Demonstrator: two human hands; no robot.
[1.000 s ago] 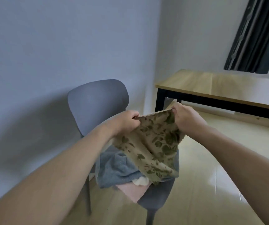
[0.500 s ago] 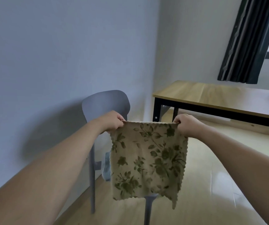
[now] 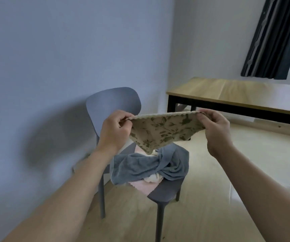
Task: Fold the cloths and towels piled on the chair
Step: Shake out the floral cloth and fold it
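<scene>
A beige cloth with a green leaf print [image 3: 161,131] is held up in the air above the grey chair [image 3: 112,103]. My left hand [image 3: 114,131] pinches its left top corner and my right hand [image 3: 214,126] pinches its right top corner, so the top edge is stretched between them. The cloth's lower part swings up and forward, hanging in a shallow curve. On the chair seat lies a crumpled blue-grey towel [image 3: 149,166], with a pink cloth [image 3: 144,186] and a cream cloth [image 3: 154,178] partly hidden under it.
The chair stands against a pale blue wall [image 3: 53,58]. A wooden table with black legs [image 3: 237,95] stands to the right, under a dark curtain [image 3: 273,37]. Light wooden floor [image 3: 219,198] stretches in front of and beside the chair.
The cloth first went from bunched between my hands to spread flat and hanging. Now my hands are further apart and its lower edge has swung upward, uncovering the pile on the chair.
</scene>
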